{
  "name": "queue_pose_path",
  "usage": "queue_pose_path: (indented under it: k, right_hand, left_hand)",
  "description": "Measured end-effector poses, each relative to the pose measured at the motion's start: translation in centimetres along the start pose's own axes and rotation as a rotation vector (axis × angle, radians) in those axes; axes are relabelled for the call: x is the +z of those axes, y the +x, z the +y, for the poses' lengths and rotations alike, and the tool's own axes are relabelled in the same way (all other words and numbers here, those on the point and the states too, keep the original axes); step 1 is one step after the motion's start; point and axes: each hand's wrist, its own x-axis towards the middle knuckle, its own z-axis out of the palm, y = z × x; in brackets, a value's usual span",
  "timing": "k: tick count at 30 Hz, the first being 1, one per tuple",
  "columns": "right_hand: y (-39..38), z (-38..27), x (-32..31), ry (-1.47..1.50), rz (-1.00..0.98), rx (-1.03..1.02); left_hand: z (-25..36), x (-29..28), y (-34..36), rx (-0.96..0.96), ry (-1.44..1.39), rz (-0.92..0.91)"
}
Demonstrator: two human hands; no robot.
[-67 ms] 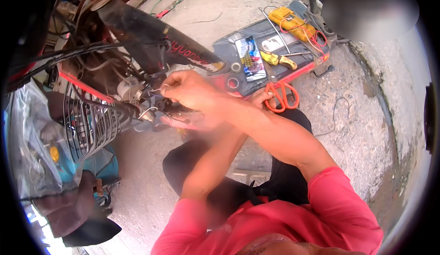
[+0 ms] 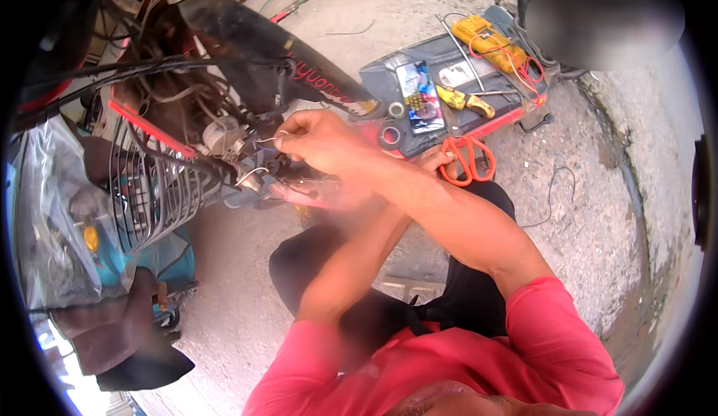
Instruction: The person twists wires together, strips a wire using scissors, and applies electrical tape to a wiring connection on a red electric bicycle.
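Observation:
My forearms cross, the right one above the left. My right hand [image 2: 318, 141] pinches the end of a thin wire [image 2: 266, 141] between thumb and fingertips, beside the open wiring of a scooter's front [image 2: 247, 154]. To the right, my left hand [image 2: 434, 159] is closed on a pair of scissors with orange loop handles [image 2: 470, 161]. The handles stick out past its fingers, and the blades are hidden. Just left of my right hand, a white wire [image 2: 253, 175] curves out among other cables and connectors.
The scooter's dark footboard [image 2: 381, 79] holds a phone [image 2: 420, 96], a yellow multimeter [image 2: 488, 42] with red leads, a yellow-handled tool [image 2: 464, 102] and tape rolls [image 2: 390, 136]. A wire basket [image 2: 153, 184] is at left, beside a plastic-covered teal object [image 2: 179, 262]. A loose cable [image 2: 552, 199] lies on concrete.
The whole scene has shifted slightly to the right and down in the picture. Both hands keep their holds on the wire and the scissors.

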Motion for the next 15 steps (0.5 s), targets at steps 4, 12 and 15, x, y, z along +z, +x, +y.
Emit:
queue_pose_path:
  k: [4,12,15]
  right_hand:
    - [0.5,0.2,-1.5,-0.047,0.037,-0.002]
    - [0.2,0.1,-1.4,-0.059,-0.008,0.009]
    - [-0.1,-0.4,-1.2,-0.082,0.003,0.009]
  left_hand:
    - [2.6,2.4,-1.8,-0.059,-0.165,0.047]
    - [5.4,5.1,-4.7,-0.147,-0.448,0.195]
    - [4.0,0.8,-7.8,-0.122,-0.213,0.112]
